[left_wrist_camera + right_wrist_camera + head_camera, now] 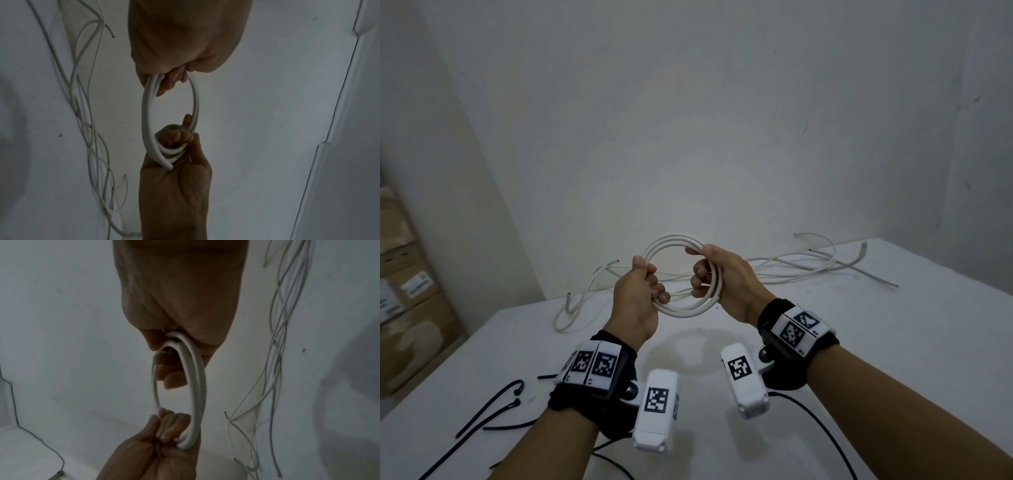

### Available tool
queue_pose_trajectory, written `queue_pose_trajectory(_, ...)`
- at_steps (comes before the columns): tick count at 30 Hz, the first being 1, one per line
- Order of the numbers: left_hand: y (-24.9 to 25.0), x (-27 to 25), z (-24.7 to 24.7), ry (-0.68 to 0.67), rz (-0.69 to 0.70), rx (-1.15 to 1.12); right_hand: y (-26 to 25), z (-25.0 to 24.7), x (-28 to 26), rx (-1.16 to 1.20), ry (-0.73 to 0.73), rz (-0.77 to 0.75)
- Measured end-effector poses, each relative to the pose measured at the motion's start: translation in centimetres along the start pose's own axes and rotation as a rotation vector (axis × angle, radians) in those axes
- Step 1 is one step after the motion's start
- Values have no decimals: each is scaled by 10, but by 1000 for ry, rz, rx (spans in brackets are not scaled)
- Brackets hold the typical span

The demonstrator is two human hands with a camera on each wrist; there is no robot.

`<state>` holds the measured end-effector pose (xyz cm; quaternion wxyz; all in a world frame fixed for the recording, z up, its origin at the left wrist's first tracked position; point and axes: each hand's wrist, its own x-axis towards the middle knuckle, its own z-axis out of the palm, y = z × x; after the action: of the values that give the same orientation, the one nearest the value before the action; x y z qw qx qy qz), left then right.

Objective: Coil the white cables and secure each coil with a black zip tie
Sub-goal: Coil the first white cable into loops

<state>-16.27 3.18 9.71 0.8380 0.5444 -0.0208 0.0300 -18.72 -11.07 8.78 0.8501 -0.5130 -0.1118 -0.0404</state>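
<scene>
A white cable coil [674, 240] of several loops hangs in the air above the white table [893, 342]. My left hand [650, 287] grips its left side with curled fingers. My right hand [705, 274] grips its right side, thumb on top. In the left wrist view the left hand [174, 78] holds one end of the coil [145, 113] and the right hand [176, 138] holds the other. The right wrist view shows the same coil [197, 394] between the right hand [170, 369] and the left hand [168, 428]. Black zip ties [496, 406] lie on the table at front left.
Loose white cables [798, 267] sprawl along the table's far edge by the wall, and more [575, 305] trail at the far left. Cardboard boxes [407, 291] stand beyond the table's left edge. Thin black cords [818, 425] run from the wrist cameras.
</scene>
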Motion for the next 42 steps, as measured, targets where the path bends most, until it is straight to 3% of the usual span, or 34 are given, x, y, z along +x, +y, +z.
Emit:
queue_pose_trajectory(4,-7,1,-2,-20,-59,-34,5,1,-3,110,62,41)
queue_pose_trajectory(9,-10,1,-1,1,-72,-54,7,5,-4,100,126,10)
queue_pose_trajectory(15,-7,-1,1,17,-85,-63,1,6,-11,139,74,25)
queue_pose_trajectory(18,-7,-6,2,-13,-94,-54,3,7,-10,60,159,-16)
queue_pose_trajectory(23,-11,-18,-1,-100,-157,-36,-1,2,-5,-89,258,-33)
queue_pose_trajectory(29,-3,-12,-10,-197,-123,192,-7,-3,-5,-251,150,47)
queue_pose_trajectory(33,15,-4,-13,-432,-36,582,-9,-2,-6,-409,36,136)
queue_pose_trajectory(36,19,-2,-17,-564,-99,640,-12,-2,-6,-480,3,183)
queue_pose_trajectory(39,10,1,-18,-520,-122,526,-12,-2,-4,-479,39,222)
queue_pose_trajectory(42,-1,2,-17,-387,-102,405,-9,-4,1,-358,152,137)
